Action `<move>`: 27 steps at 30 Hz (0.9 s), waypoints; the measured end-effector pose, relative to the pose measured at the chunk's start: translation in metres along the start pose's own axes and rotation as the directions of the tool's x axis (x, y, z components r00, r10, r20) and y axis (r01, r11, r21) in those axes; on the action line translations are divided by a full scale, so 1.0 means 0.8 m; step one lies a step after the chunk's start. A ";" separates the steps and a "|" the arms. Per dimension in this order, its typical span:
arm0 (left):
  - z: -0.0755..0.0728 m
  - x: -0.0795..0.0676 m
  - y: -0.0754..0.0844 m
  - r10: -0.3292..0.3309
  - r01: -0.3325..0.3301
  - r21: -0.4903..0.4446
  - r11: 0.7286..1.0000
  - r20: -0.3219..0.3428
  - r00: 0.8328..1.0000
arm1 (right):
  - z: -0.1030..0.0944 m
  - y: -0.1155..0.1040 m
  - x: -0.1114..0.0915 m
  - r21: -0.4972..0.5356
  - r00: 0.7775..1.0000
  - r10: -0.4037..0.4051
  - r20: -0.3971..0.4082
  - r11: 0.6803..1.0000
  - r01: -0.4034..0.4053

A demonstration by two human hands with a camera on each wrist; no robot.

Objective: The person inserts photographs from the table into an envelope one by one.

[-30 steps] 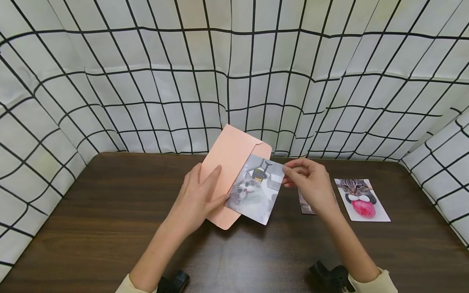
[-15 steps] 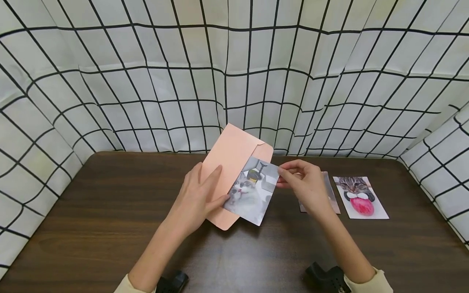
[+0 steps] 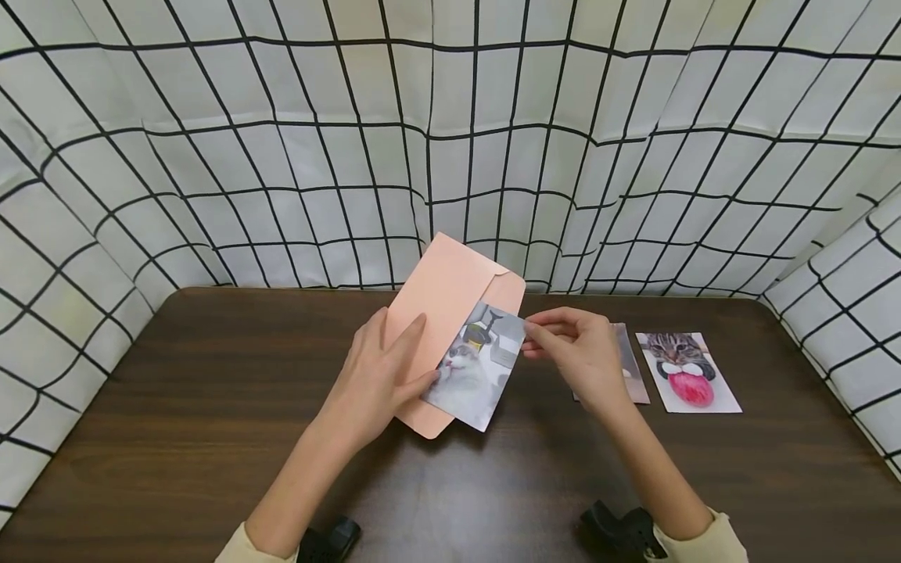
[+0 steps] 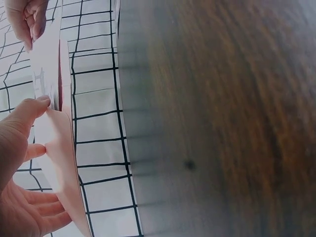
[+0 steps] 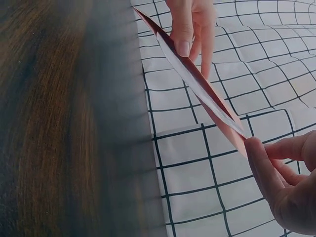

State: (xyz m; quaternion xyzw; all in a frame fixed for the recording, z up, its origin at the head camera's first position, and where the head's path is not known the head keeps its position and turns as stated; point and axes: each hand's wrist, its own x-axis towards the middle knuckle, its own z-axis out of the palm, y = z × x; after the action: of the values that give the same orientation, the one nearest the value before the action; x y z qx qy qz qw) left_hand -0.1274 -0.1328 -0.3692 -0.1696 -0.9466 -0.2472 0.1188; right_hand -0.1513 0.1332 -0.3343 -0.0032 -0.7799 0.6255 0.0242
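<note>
A pink envelope (image 3: 442, 291) is held tilted above the table by my left hand (image 3: 375, 377). The thumb of that hand lies at the envelope's mouth, touching the card edge, and in the left wrist view other fingers (image 4: 47, 210) support the envelope from the far side. A photo card of a white-and-grey cat (image 3: 473, 374) sits partly inside the envelope. My right hand (image 3: 580, 352) pinches the card's outer corner between thumb and fingertips. In the right wrist view, the card shows as a thin white edge (image 5: 192, 84) within the envelope's opening.
Right of my hands, a card with a tabby cat and a pink shape (image 3: 690, 375) lies on the dark wooden table (image 3: 211, 407). Another card (image 3: 632, 367) is partly hidden behind my right hand. A white curtain with black grid lines (image 3: 366, 156) surrounds the table's back and sides.
My right hand has moved left with the cat card, and more of the card is now inside the envelope. My left hand keeps its hold. The view has shifted slightly.
</note>
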 end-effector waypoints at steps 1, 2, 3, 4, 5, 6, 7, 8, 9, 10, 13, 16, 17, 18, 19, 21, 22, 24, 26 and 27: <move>0.001 0.000 0.000 0.002 -0.002 -0.001 1.000 -0.001 1.000 | 0.001 0.001 0.000 -0.005 1.000 0.000 0.004 1.000 0.000; 0.001 0.000 0.000 0.002 -0.002 -0.003 1.000 0.000 1.000 | 0.001 0.001 -0.001 -0.014 1.000 0.001 0.007 1.000 -0.001; 0.002 0.000 0.000 0.004 -0.004 -0.004 1.000 -0.002 1.000 | 0.002 0.002 0.000 -0.020 1.000 0.002 0.011 1.000 -0.002; 0.003 0.000 0.000 0.008 -0.008 -0.006 1.000 -0.004 1.000 | 0.002 0.002 0.000 -0.021 1.000 0.003 0.015 1.000 -0.003; 0.003 0.001 0.000 0.013 -0.013 -0.009 1.000 -0.006 1.000 | 0.003 0.002 -0.001 -0.020 1.000 0.004 0.017 1.000 -0.004; 0.004 0.001 0.000 0.019 -0.019 -0.008 1.000 -0.009 1.000 | 0.004 0.002 -0.001 -0.018 1.000 0.005 0.020 1.000 -0.005; 0.004 0.002 0.000 0.024 -0.024 -0.009 1.000 -0.011 1.000 | 0.004 0.002 -0.001 -0.012 1.000 0.008 0.021 1.000 -0.007; 0.004 0.002 0.000 0.026 -0.026 -0.010 1.000 -0.010 1.000 | 0.005 0.002 -0.002 -0.003 1.000 0.009 0.023 1.000 -0.009; 0.004 0.002 0.001 0.029 -0.029 -0.011 1.000 -0.011 1.000 | 0.005 0.001 -0.002 0.007 1.000 0.011 0.025 1.000 -0.011; 0.005 0.002 0.001 0.030 -0.030 -0.011 0.999 -0.010 1.000 | 0.006 0.001 -0.002 0.013 1.000 0.013 0.025 1.000 -0.013; 0.004 0.002 0.002 0.024 -0.024 -0.015 1.000 -0.001 1.000 | 0.007 0.001 -0.002 0.028 1.000 0.018 0.023 0.999 -0.018; 0.005 0.002 0.002 0.023 -0.023 -0.015 1.000 0.003 1.000 | 0.009 0.001 -0.001 0.033 1.000 0.015 0.020 0.999 -0.016; 0.006 0.003 0.002 0.025 -0.025 -0.015 1.000 0.003 1.000 | 0.010 0.002 -0.001 0.035 1.000 0.014 0.019 0.999 -0.015; 0.006 0.003 0.003 0.026 -0.026 -0.013 1.000 0.003 1.000 | 0.010 0.003 -0.001 0.039 1.000 0.013 0.019 0.999 -0.014; 0.007 0.003 0.003 0.027 -0.027 -0.011 1.000 0.003 1.000 | 0.011 0.003 -0.001 0.043 1.000 0.012 0.021 0.999 -0.012; 0.008 0.003 0.003 0.029 -0.029 -0.008 1.000 0.005 1.000 | 0.012 0.004 -0.002 0.051 1.000 0.009 0.026 0.999 -0.010; 0.008 0.003 0.004 0.028 -0.028 -0.010 1.000 0.006 1.000 | 0.013 0.004 -0.002 0.054 1.000 0.009 0.028 0.998 -0.011; 0.009 0.003 0.004 0.027 -0.027 -0.012 1.000 0.009 1.000 | 0.014 0.004 -0.003 0.056 0.999 0.010 0.033 0.998 -0.011; 0.009 0.003 0.005 0.028 -0.028 -0.017 0.999 0.012 1.000 | 0.015 0.005 -0.004 0.044 0.999 0.009 0.033 0.999 -0.010; 0.010 0.003 0.005 0.029 -0.028 -0.020 0.999 0.014 0.999 | 0.016 0.006 -0.004 0.037 0.999 0.009 0.032 0.999 -0.010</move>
State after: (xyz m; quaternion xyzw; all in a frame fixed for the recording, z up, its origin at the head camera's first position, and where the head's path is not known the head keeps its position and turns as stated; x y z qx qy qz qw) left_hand -0.1291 -0.1248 -0.3732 -0.1860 -0.9424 -0.2537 0.1138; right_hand -0.1489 0.1218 -0.3414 0.0036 -0.7684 0.6399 0.0090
